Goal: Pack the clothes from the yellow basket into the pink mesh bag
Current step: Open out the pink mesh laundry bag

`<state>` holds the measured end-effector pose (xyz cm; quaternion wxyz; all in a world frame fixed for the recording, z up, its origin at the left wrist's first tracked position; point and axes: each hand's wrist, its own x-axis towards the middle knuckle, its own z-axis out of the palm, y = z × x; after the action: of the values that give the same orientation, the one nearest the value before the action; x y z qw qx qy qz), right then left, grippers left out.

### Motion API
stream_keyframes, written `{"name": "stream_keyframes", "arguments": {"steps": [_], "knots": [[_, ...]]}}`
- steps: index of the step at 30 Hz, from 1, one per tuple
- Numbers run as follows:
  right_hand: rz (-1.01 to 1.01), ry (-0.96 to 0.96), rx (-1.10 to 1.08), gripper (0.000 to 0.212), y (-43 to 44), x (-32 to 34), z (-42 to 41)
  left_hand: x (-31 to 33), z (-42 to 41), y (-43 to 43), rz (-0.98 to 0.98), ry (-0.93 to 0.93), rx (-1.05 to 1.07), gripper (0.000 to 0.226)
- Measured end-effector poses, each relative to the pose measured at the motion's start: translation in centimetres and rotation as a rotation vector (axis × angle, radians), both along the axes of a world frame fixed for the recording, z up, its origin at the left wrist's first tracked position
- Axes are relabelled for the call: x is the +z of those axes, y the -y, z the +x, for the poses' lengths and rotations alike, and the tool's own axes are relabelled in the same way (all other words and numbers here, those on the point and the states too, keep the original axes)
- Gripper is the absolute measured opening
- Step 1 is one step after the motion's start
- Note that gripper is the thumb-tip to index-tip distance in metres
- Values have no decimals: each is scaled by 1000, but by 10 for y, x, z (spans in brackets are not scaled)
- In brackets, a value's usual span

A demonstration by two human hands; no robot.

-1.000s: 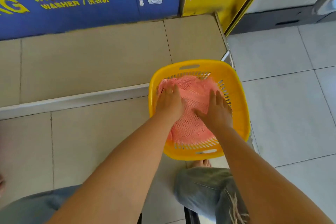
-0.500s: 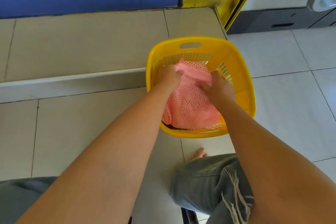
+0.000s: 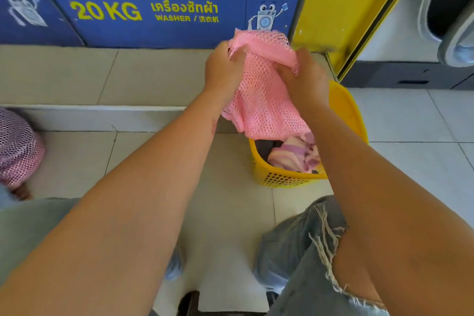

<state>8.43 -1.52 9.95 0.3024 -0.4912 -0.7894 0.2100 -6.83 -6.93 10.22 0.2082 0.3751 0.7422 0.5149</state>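
A person held a pink mesh bag (image 3: 264, 90) up over a yellow basket (image 3: 346, 113) of clothes (image 3: 295, 154) on a laundromat floor (image 3: 225, 200).

Both hands gripped the bunched top of the bag, the left hand (image 3: 223, 72) and the right hand (image 3: 305, 79) with fingers clenched in the netting, apparently to find and spread its mouth before filling it. The bag hung limp and looked empty, its lower edge draped just above the basket's near rim. The clothes, striped pink and purple with something dark beside them, lay in the basket, not yet packed. The basket stood by the floor's raised step, below a blue washer panel (image 3: 143, 7). A second, filled mesh bag (image 3: 18, 151) sat at the floor's left edge.
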Motion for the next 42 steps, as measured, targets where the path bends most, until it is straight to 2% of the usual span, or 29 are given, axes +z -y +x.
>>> {"name": "stream_keyframes", "arguments": {"steps": [8, 10, 12, 14, 18, 22, 25, 29, 33, 35, 39, 42], "knots": [[-25, -243, 238, 32, 36, 59, -124, 68, -98, 59, 286, -257, 325, 33], [-44, -281, 273, 38, 42, 62, -146, 73, -114, 72, 301, -297, 347, 33], [-95, -264, 297, 41, 46, 50, -159, 63, -127, 83, 229, -295, 333, 31], [-193, -202, 312, 37, 46, 25, -162, 41, -139, 91, 127, -224, 267, 25], [-389, 1, 310, 28, 41, -40, -151, -11, -144, 101, -106, 39, 110, 14], [-348, 256, 286, 35, 31, -86, -133, -43, -141, 102, -227, 250, -4, 25], [-241, 420, 300, 42, 25, -104, -129, -57, -140, 98, -293, 231, -54, 23], [-225, 396, 341, 33, 28, -114, -129, -65, -136, 95, -360, 153, -101, 23], [-289, 382, 338, 32, 35, -114, -128, -67, -140, 101, -343, 130, -107, 26], [-312, 383, 329, 34, 37, -112, -129, -66, -145, 106, -328, 229, -108, 32], [-342, 388, 319, 35, 40, -109, -134, -69, -148, 115, -252, 607, -107, 48], [-343, 410, 319, 27, 44, -109, -136, -73, -147, 117, -165, 686, -63, 39]]}}
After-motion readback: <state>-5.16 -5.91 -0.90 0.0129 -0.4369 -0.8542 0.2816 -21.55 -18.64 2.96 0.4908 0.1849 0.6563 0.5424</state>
